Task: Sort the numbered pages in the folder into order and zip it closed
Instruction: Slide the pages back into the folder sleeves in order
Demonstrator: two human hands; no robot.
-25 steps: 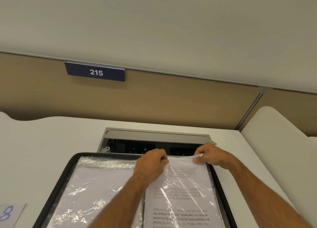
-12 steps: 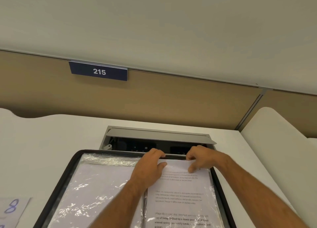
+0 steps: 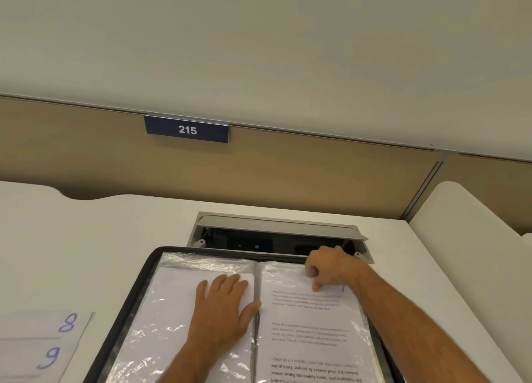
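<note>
Both your arms reach up from the bottom edge, toward 12 o'clock. Your left hand (image 3: 223, 303) lies flat on the left page (image 3: 172, 310) of the open folder (image 3: 138, 290), fingers straight and a little spread, thumb against the middle fold. It presses down and grips nothing. Your right hand (image 3: 331, 269) sits at the top of the right page (image 3: 313, 330), at about 1 o'clock from the left hand. Its fingers are curled, and the fingertips pinch or press the top edge of the shiny plastic sleeve; you cannot tell which. The folder lies open on the white desk (image 3: 86, 238), at 6 o'clock in the view, zip undone, with printed words on its right page. Just past its top edge is an open cable box (image 3: 276, 230). At 8 o'clock from the folder lie two loose pages, marked 8 (image 3: 67, 322) and 9 (image 3: 50, 357). A blue sign (image 3: 187, 129) on the wall at 11 o'clock reads 215.
</note>
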